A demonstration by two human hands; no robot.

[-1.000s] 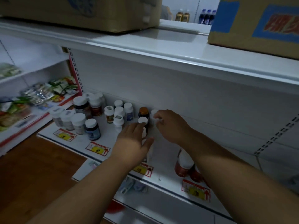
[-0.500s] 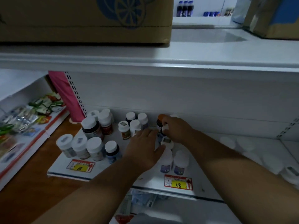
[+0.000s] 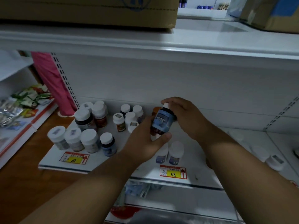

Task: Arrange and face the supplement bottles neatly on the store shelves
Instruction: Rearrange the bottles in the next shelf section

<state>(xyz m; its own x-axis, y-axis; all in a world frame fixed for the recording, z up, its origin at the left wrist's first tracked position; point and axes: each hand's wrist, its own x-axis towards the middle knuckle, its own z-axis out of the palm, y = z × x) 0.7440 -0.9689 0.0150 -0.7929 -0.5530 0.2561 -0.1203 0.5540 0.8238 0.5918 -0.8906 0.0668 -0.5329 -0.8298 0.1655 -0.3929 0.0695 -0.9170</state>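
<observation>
Both hands hold one dark supplement bottle with a blue label (image 3: 162,121) above the white shelf (image 3: 202,160), tilted with its label toward me. My left hand (image 3: 144,143) cups its base and side. My right hand (image 3: 184,117) grips its white cap end. Several white-capped bottles (image 3: 90,139) stand in a loose cluster on the shelf's left part. Two small white-capped bottles (image 3: 175,152) stand just below the held one. An orange-capped bottle (image 3: 155,110) peeks out behind it.
Yellow 118 price tags (image 3: 173,173) sit on the shelf's front edge. Pale bottles (image 3: 275,160) lie at the right end. Cardboard boxes (image 3: 90,10) rest on the top shelf overhead. Snack packets (image 3: 24,102) fill the shelving at left, beside a pink upright (image 3: 48,81).
The blue-labelled bottle has been lifted off the shelf and now sits tilted between both hands. The view has shifted right and closer.
</observation>
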